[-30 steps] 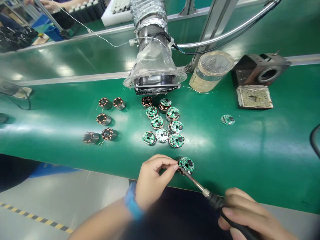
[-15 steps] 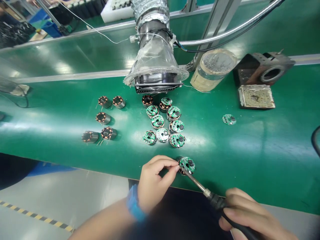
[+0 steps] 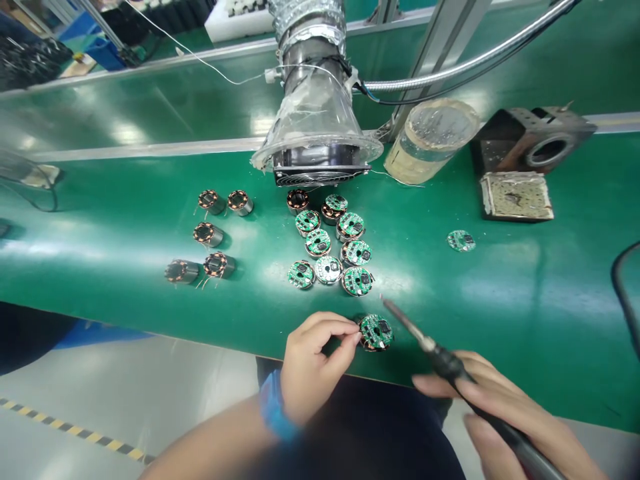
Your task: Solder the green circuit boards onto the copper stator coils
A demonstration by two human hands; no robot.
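A motor stator topped by a round green circuit board (image 3: 377,332) stands near the table's front edge. Thumb and forefinger of my left hand (image 3: 316,360) pinch at its left edge; whether they also grip a wire there is hidden. My right hand (image 3: 505,407) is closed around a soldering iron (image 3: 447,367), whose tip points up and left, above and apart from the board. Behind them, several stators with boards (image 3: 357,281) stand in a cluster, with one bare stator (image 3: 299,200) at its back. A loose round board (image 3: 461,241) lies to the right.
Several bare copper-wound stators (image 3: 219,265) stand on the left of the green table (image 3: 125,247). A fume-extraction hood with a fan (image 3: 320,160) hangs behind the cluster. Farther right are a tub (image 3: 433,140), an iron holder (image 3: 543,143) and a sponge tray (image 3: 517,197).
My right hand has lifted the soldering iron's tip off the board's edge, up and slightly right. My left hand keeps its pinch at the stator.
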